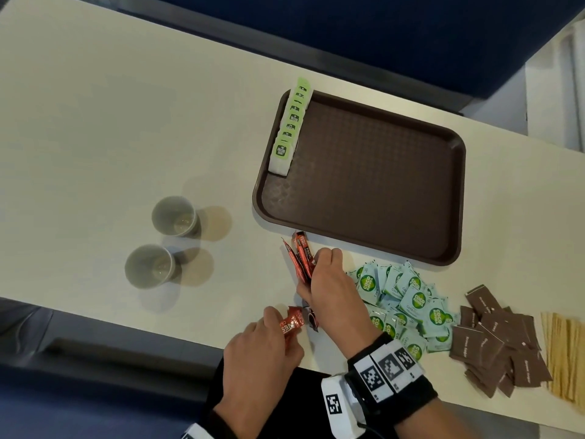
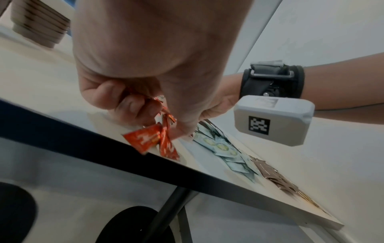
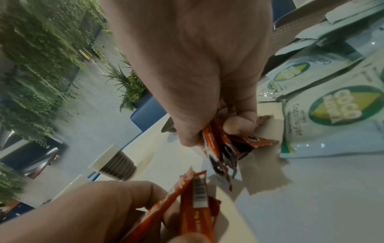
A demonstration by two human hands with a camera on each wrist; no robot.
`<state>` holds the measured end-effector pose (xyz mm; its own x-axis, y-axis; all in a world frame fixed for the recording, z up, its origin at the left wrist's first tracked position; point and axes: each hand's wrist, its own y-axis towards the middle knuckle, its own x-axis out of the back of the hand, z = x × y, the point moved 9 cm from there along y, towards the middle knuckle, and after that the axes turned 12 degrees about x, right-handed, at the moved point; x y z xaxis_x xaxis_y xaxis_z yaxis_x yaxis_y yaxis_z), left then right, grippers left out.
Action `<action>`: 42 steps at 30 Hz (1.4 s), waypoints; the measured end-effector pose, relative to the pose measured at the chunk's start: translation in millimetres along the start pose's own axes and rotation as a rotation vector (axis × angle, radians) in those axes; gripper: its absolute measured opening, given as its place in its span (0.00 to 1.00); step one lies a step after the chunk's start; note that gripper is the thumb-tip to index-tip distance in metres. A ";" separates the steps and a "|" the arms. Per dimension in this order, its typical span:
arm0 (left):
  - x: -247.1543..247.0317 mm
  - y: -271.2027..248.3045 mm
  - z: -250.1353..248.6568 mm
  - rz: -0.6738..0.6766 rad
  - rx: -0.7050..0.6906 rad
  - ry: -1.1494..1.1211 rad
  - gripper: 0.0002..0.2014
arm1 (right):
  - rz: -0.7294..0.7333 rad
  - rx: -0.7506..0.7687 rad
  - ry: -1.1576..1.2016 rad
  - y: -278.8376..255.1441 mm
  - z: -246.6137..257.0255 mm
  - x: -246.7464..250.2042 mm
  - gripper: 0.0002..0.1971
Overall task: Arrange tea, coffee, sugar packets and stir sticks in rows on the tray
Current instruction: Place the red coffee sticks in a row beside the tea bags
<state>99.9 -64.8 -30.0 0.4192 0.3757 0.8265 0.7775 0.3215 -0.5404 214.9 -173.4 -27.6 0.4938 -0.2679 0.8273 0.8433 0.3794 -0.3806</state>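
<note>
Both my hands grip red coffee sticks (image 1: 302,258) near the table (image 1: 95,122) edge: right hand (image 1: 329,280) a bunch, left hand (image 1: 262,353) a few. Only the tea bags (image 1: 289,128) are rowed on the tray (image 1: 380,242); sugar packets (image 1: 408,308) and stir sticks (image 1: 563,353) wait.

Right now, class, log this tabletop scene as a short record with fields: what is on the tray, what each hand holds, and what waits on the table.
tray: brown; one row of green tea bags along one edge
left hand: grips red coffee sticks
right hand: grips a bundle of red coffee sticks
waiting on table: pale coco sugar packets, brown sugar packets, stir sticks
also there: two paper cups
</note>
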 end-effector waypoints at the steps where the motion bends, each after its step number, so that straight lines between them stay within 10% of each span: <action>1: 0.6 3.5 1.3 0.008 0.018 0.015 0.14 | 0.001 -0.001 -0.001 0.5 -0.2 0.1 0.21; 16: 6.4 24.9 -2.4 -0.010 -0.248 -0.123 0.23 | 0.040 -0.013 0.088 -4.6 -10.0 18.4 0.18; 22: 27.0 42.7 12.2 0.227 -0.050 -0.600 0.07 | 0.047 -0.016 0.203 -8.8 -16.7 23.2 0.10; 42: 76.1 73.2 -52.6 0.537 0.093 -1.299 0.15 | 0.025 -0.202 1.074 -37.1 -26.5 80.1 0.08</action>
<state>213.4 -58.4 1.6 -0.1142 0.9760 -0.1855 0.6087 -0.0789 -0.7895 228.8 -232.4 41.8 0.3560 -0.9323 0.0632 0.8013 0.2697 -0.5341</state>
